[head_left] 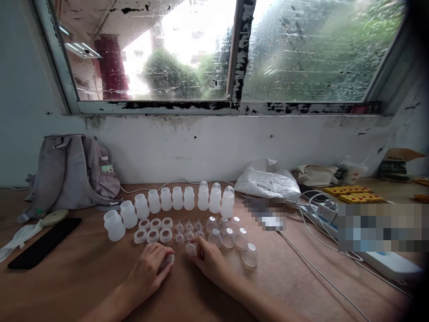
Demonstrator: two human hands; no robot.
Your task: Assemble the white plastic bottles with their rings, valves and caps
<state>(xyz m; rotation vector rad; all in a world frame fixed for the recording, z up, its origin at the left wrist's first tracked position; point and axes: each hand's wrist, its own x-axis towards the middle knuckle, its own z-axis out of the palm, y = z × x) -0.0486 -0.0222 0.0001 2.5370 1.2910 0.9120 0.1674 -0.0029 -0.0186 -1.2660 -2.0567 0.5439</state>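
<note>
My left hand (pixel 152 267) is closed around a whitish bottle collar (pixel 166 260), partly hidden by the fingers, just above the table. Between the fingertips of my right hand (pixel 209 259) is a clear bottle teat (pixel 191 248), next to the loose teats (pixel 189 237) standing in rows. White screw collars (pixel 153 235) lie in two rows beyond my left hand. Clear dome caps (pixel 228 238) stand to the right, one cap (pixel 249 256) nearer me. Behind them, open frosted baby bottles (pixel 154 201) form a curved line, with three capped bottles (pixel 215 199) at its right end.
A grey backpack (pixel 72 172) leans on the wall at left, behind a black flat slab (pixel 45 243) and a round cream object (pixel 54 218). At right are a silver bubble mailer (pixel 268 182), a white power strip (pixel 389 264), cables and yellow blocks (pixel 348 192).
</note>
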